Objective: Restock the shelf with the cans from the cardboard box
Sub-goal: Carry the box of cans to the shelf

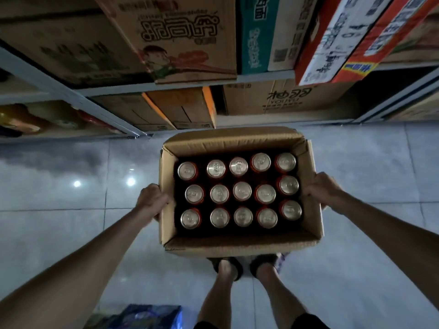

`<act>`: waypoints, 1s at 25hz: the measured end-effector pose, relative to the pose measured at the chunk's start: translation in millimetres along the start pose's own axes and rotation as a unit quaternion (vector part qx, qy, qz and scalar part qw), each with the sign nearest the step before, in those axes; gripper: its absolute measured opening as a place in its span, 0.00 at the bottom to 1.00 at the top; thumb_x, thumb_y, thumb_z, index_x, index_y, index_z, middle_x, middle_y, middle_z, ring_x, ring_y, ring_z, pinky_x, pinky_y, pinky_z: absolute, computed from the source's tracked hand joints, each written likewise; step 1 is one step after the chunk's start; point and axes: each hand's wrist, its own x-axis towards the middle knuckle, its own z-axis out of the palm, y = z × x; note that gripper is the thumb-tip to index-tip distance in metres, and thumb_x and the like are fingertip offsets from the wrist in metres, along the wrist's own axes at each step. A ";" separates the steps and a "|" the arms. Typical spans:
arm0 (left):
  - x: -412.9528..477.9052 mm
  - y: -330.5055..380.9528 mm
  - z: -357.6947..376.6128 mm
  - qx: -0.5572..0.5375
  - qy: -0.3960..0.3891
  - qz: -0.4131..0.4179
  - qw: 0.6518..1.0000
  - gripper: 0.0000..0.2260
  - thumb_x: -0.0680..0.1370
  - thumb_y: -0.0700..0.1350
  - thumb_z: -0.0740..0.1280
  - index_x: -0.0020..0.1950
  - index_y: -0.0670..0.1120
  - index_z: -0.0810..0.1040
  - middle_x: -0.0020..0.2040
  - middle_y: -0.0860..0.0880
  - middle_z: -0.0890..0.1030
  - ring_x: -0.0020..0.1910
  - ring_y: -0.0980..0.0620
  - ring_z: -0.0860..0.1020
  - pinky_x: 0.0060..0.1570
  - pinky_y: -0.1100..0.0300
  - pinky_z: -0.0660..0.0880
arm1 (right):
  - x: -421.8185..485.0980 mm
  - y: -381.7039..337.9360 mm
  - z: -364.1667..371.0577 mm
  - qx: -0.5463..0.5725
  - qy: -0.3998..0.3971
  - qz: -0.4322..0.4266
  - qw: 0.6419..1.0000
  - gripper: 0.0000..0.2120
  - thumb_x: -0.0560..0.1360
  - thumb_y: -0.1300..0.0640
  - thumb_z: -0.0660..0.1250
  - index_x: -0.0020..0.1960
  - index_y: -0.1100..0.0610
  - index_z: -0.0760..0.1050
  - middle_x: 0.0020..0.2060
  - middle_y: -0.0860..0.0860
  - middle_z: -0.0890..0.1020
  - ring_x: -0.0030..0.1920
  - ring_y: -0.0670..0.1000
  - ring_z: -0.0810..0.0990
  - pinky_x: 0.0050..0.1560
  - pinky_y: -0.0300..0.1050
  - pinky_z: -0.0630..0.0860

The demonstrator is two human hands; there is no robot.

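While left hand (152, 198) and right hand (320, 188) clasp opposite side walls of cardboard box (240, 243), fingers curled against cardboard, box sits open-topped between them, over person's feet (225, 267). Cans (242, 191): fifteen, upright, silver tops showing, three rows of five, inside box. Shelf (114, 90) directly beyond box, loaded with printed cartons (180, 39) on two visible levels. Tiled floor (71, 222) glossy, light reflections. Blue pack (147, 317) on floor near lower edge of view.
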 end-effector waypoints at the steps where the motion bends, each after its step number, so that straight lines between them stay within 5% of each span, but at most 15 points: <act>1: 6.3 -1.3 -2.5 -0.002 -0.002 -0.004 1.000 0.13 0.67 0.37 0.74 0.48 0.39 0.74 0.39 0.46 0.76 0.35 0.45 0.78 0.22 0.59 0.74 | 3.2 -4.5 5.4 -0.001 -0.005 0.001 1.000 0.05 0.67 0.63 0.71 0.39 0.64 0.77 0.33 0.62 0.83 0.30 0.63 0.83 0.33 0.56 0.83; 10: 159.9 -32.5 60.5 -0.003 -0.020 -0.007 1.000 0.10 0.68 0.37 0.74 0.42 0.40 0.73 0.41 0.42 0.78 0.37 0.42 0.79 0.29 0.53 0.79 | 125.4 -10.7 91.7 -0.010 0.012 0.035 0.999 0.06 0.67 0.61 0.71 0.36 0.61 0.75 0.30 0.59 0.81 0.27 0.60 0.82 0.27 0.46 0.78; 13: 221.2 -40.8 90.9 0.006 -0.027 -0.002 1.000 0.10 0.68 0.37 0.74 0.44 0.40 0.74 0.42 0.41 0.79 0.34 0.44 0.79 0.25 0.58 0.76 | 179.4 -10.9 126.5 -0.013 0.015 0.044 0.999 0.07 0.68 0.60 0.71 0.34 0.59 0.75 0.27 0.57 0.80 0.23 0.57 0.80 0.23 0.38 0.72; 21: 303.7 -26.1 117.5 -0.014 -0.019 0.012 1.000 0.11 0.68 0.36 0.74 0.37 0.43 0.72 0.35 0.45 0.76 0.31 0.46 0.77 0.25 0.58 0.75 | 257.1 -18.5 151.3 0.007 0.020 0.051 0.998 0.05 0.70 0.61 0.71 0.42 0.62 0.79 0.35 0.62 0.83 0.35 0.64 0.84 0.34 0.51 0.81; 25: 318.3 -19.2 122.7 -0.022 -0.019 0.001 1.000 0.10 0.69 0.36 0.73 0.40 0.41 0.72 0.41 0.41 0.78 0.33 0.45 0.78 0.26 0.57 0.76 | 272.6 -27.9 149.5 -0.014 0.034 0.050 0.998 0.04 0.70 0.59 0.70 0.40 0.59 0.78 0.34 0.61 0.84 0.32 0.63 0.84 0.39 0.52 0.82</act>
